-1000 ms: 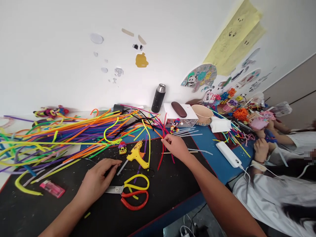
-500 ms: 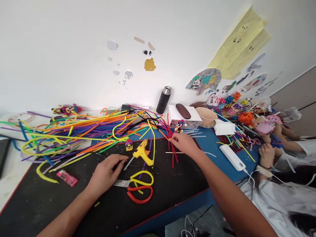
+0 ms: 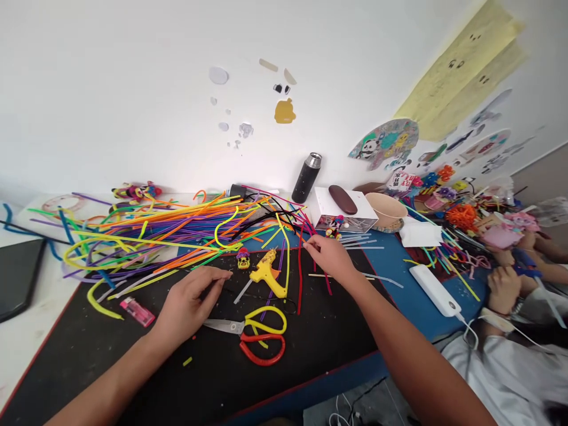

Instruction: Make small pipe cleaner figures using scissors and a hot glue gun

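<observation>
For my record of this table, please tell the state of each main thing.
Scissors: flat, blades apparently closed
Yellow glue gun: on its side, stick in rear
Pink lighter: flat, no flame visible
Black flask: upright, silver top exposed
Brown case: closed, on white box
White device: cable attached
Red strip: nearly straight

Bare forearms slant inward and forward. Left hand: fingers bent, thumb near index tip (slight gap). Right hand: farther forward, back upward, thumb and index pinched together.
</observation>
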